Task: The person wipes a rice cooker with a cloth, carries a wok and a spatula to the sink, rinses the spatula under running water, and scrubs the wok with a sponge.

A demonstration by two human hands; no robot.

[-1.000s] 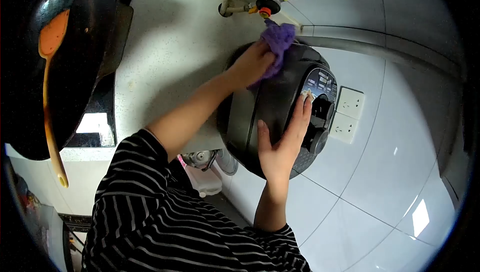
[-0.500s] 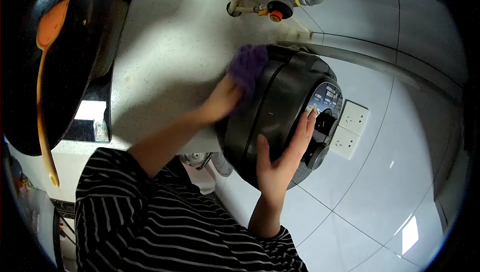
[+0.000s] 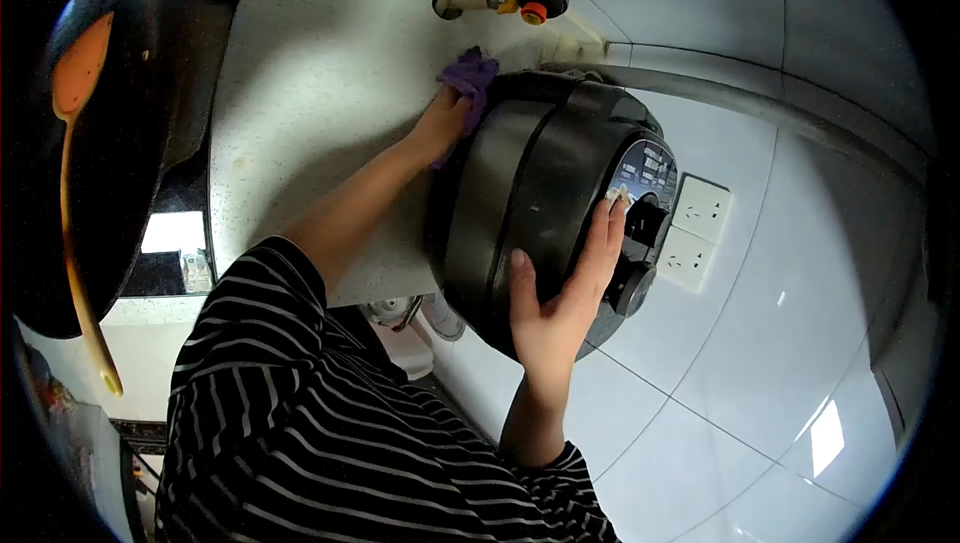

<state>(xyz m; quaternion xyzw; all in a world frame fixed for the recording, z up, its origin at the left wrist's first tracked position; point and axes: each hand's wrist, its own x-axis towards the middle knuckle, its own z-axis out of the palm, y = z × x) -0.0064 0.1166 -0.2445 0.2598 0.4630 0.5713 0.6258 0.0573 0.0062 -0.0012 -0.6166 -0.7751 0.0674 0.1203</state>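
A dark rice cooker (image 3: 525, 213) with a control panel (image 3: 645, 168) and a black handle-like part fills the middle of the view. My right hand (image 3: 565, 318) rests on the cooker, its fingers lying flat towards the panel and its thumb spread apart. Beside the cooker's far left side, my left hand (image 3: 445, 123) grips a crumpled purple cloth (image 3: 470, 73). Part of the cloth is hidden by the hand and the cooker, and I cannot tell whether it touches the cooker or only the pale countertop (image 3: 310, 83).
A black wok (image 3: 130, 173) with an orange spatula (image 3: 80, 68) in it stands at the left. Pipes with a red-and-black valve (image 3: 535, 8) run at the top. A white double socket (image 3: 695, 233) sits on the tiled wall (image 3: 720, 353), right of the cooker.
My left hand has moved with the purple cloth farther up along the cooker's side, away from me. My right hand stays on the cooker. The whole view has shifted slightly.
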